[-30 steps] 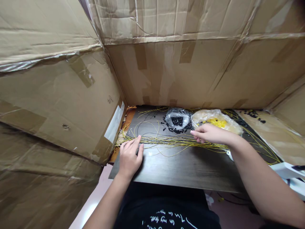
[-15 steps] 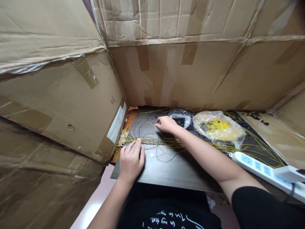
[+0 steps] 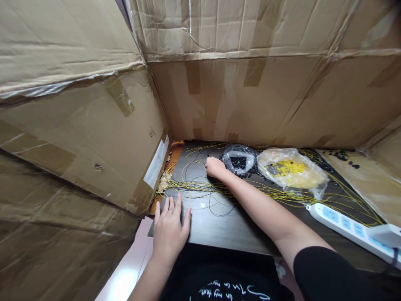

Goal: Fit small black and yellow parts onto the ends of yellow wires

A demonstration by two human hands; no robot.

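Fingers spread, my left hand (image 3: 171, 225) lies over the front left of the dark table (image 3: 232, 234), just in front of the wires. My right hand (image 3: 215, 168) is curled closed beyond the wire bundle; whatever its fingertips may pinch is hidden. Long thin yellow wires (image 3: 200, 186) run across the table from left to right, with a few thin black wires (image 3: 219, 214) looping among them. Right of my right hand sits a clear plastic bag (image 3: 252, 161) of small black pieces (image 3: 238, 163). Beyond it, another plastic bag (image 3: 308, 177) holds small yellow pieces (image 3: 290, 167).
Tall cardboard walls (image 3: 225, 100) enclose the table at the back and sides. A white power strip (image 3: 338, 219) with a plugged-in adapter (image 3: 387, 234) lies at the right. Loose black bits (image 3: 343, 155) are scattered at the back right.
My left hand has pulled back off the wires toward me, its fingers spreading apart. My right hand has curled tighter and shifted slightly left of the bag of black pieces. The view has shifted a little.
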